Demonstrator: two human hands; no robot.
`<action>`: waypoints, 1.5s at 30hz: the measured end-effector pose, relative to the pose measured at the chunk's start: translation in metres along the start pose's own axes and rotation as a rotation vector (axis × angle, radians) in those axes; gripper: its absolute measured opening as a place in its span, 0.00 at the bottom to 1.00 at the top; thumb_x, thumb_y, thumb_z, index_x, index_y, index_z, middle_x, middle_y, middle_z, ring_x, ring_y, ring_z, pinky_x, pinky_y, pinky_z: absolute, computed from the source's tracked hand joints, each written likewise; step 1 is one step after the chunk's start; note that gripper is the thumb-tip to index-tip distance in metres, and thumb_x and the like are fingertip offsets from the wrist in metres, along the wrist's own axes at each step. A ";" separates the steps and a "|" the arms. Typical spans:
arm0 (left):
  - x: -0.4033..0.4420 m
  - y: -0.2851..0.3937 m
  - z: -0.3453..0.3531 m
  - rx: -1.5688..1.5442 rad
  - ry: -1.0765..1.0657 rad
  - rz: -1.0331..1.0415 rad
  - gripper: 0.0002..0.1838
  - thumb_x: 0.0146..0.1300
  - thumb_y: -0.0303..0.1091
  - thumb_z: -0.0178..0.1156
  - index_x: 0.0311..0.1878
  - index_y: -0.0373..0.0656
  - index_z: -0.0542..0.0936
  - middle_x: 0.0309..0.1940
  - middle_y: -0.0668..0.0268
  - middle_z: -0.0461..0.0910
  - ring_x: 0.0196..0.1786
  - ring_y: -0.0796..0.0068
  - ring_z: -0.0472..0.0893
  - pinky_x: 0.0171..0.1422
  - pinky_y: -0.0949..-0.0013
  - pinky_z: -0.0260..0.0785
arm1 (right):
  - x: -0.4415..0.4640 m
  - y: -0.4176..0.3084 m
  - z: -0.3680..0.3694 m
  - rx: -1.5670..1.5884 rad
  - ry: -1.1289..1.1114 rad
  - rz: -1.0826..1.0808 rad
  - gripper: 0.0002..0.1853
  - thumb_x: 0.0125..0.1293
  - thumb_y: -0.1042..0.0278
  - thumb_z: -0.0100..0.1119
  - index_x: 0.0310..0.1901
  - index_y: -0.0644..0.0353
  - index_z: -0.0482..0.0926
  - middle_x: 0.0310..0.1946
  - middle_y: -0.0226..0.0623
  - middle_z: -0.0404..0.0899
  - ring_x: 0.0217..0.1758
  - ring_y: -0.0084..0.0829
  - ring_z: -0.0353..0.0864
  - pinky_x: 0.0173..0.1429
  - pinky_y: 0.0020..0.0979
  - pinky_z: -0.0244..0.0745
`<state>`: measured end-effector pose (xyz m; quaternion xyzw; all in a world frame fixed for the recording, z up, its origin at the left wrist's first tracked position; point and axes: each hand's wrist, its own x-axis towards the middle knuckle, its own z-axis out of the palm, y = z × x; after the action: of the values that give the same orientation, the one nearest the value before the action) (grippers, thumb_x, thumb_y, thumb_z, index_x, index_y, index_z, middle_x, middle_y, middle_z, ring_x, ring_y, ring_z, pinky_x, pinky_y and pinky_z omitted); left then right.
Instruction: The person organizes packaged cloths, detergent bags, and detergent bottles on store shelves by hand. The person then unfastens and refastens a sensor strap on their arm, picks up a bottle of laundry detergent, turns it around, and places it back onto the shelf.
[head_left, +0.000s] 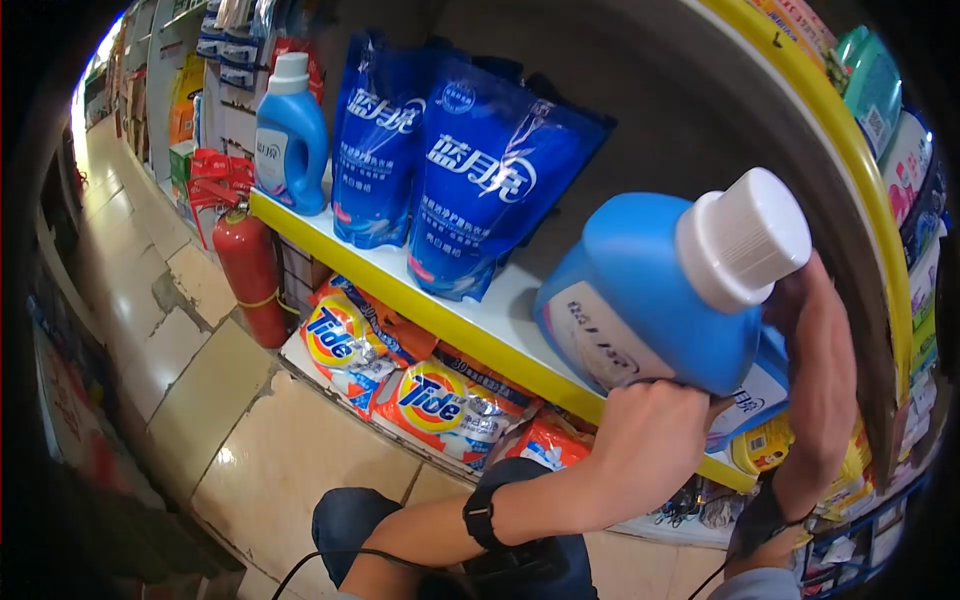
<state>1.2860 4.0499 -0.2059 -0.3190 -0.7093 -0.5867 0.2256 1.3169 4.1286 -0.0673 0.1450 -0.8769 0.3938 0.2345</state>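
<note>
A large blue laundry detergent bottle [640,270] with a white cap [760,235] leans towards me at the shelf's right part. My left hand [655,425], a dark watch on its wrist, is closed against the lower front of this bottle, below its label. Behind the bottle's right side, close to the cap, is my right hand [797,285]; its fingers are hidden. A second blue bottle [757,395] shows partly between the first one and my right forearm. Two blue detergent pouches [480,185] stand left of the large bottle.
A smaller blue bottle [290,140] stands at the shelf's left end. The shelf has a yellow edge [420,310]. Below lie Tide bags [430,400]. On the tiled floor [250,430], a red fire extinguisher [248,270] stands by the shelf corner. A cable crosses my left forearm.
</note>
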 end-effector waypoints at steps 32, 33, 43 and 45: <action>0.013 -0.026 -0.159 -0.029 0.642 -0.275 0.16 0.73 0.39 0.61 0.34 0.35 0.83 0.19 0.76 0.73 0.23 0.88 0.69 0.27 0.78 0.58 | -0.018 0.055 0.079 -0.062 0.330 -0.466 0.19 0.65 0.75 0.63 0.57 0.64 0.76 0.53 0.45 0.79 0.55 0.33 0.79 0.59 0.32 0.72; 0.010 -0.026 -0.168 -0.038 0.690 -0.280 0.17 0.73 0.41 0.60 0.35 0.36 0.83 0.20 0.76 0.73 0.24 0.89 0.69 0.27 0.79 0.58 | -0.016 0.047 0.093 0.056 0.207 -0.412 0.19 0.65 0.75 0.63 0.57 0.66 0.75 0.50 0.46 0.80 0.51 0.34 0.80 0.54 0.32 0.74; -0.015 -0.041 -0.216 -0.933 0.639 -0.419 0.17 0.73 0.46 0.59 0.51 0.40 0.78 0.35 0.68 0.79 0.34 0.78 0.76 0.39 0.73 0.68 | 0.060 0.026 0.161 0.007 0.222 -0.164 0.22 0.68 0.56 0.63 0.47 0.73 0.76 0.40 0.62 0.82 0.44 0.58 0.83 0.51 0.50 0.76; -0.018 -0.048 -0.220 -0.971 0.606 -0.400 0.18 0.73 0.45 0.59 0.53 0.39 0.77 0.37 0.66 0.78 0.37 0.74 0.77 0.40 0.71 0.68 | 0.076 0.028 0.164 -0.155 0.303 -0.149 0.27 0.66 0.46 0.64 0.45 0.70 0.80 0.36 0.56 0.84 0.40 0.51 0.86 0.47 0.43 0.78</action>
<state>1.2520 3.8265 -0.2059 -0.0646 -0.3109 -0.9390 0.1317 1.1918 4.0174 -0.1398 0.1301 -0.8461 0.3239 0.4029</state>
